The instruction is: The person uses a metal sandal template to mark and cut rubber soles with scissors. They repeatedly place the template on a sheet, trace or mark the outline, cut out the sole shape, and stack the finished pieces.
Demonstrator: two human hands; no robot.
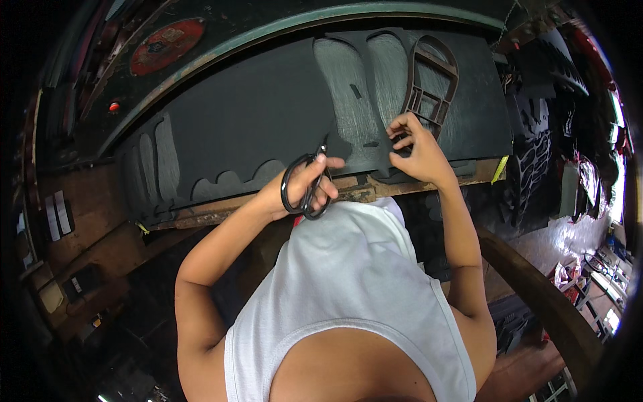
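My left hand (309, 175) holds black-handled scissors (287, 192), their loops around my fingers and their dark tip pointing away from me. My right hand (418, 151) is curled at the near end of a brown sole-shaped cutting die (452, 72). Something dark shows between its thumb and fingers, too small to make out. The die rests on a dark foam or rubber sheet (248, 107). Long sole-shaped areas (341, 74) of lighter grey show beside the die, where the sheet seems cut out.
Behind the sheet runs a dark machine beam (301, 20) with a green edge and a red oval plate (167, 45). The wooden table edge (201, 213) lies close to my body. Dark cut-out scraps (532, 161) hang or lie at the right. A curved brown bar (536, 288) stands behind my right arm.
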